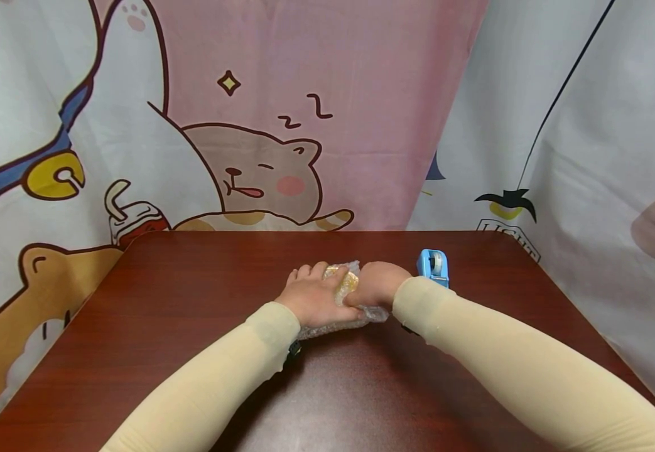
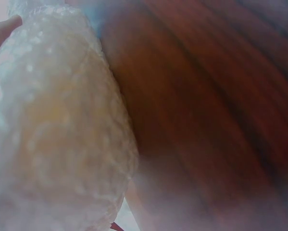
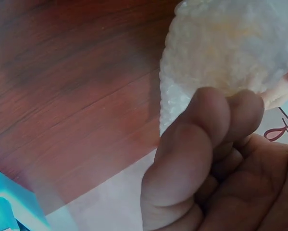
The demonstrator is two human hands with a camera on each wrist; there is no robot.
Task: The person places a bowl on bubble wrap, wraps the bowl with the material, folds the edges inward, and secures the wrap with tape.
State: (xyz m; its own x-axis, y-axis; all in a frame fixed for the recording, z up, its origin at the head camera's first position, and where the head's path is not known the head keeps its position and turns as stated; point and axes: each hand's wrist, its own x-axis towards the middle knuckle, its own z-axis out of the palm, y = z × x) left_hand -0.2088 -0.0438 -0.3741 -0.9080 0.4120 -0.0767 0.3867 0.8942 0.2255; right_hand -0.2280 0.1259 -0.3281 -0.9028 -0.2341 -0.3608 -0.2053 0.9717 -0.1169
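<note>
A bundle of clear bubble wrap (image 1: 333, 328) lies near the middle of the table, with something yellowish (image 1: 350, 284) showing through it. My left hand (image 1: 316, 300) rests on top of the bundle, its fingers spread and fairly straight. At the bundle's right end, my right hand (image 1: 382, 282) pinches the wrap with curled fingers; the thumb is close to the left thumb. In the left wrist view the wrap (image 2: 62, 125) fills the left side, blurred. The right wrist view has curled fingertips against the wrap (image 3: 225, 48). What is inside cannot be made out.
A light blue tape dispenser (image 1: 433, 267) stands just beyond the right hand and appears at the lower left of the right wrist view. The dark red-brown wooden table (image 1: 191, 376) reaches back to a curtain (image 1: 378, 94) printed with cartoon animals.
</note>
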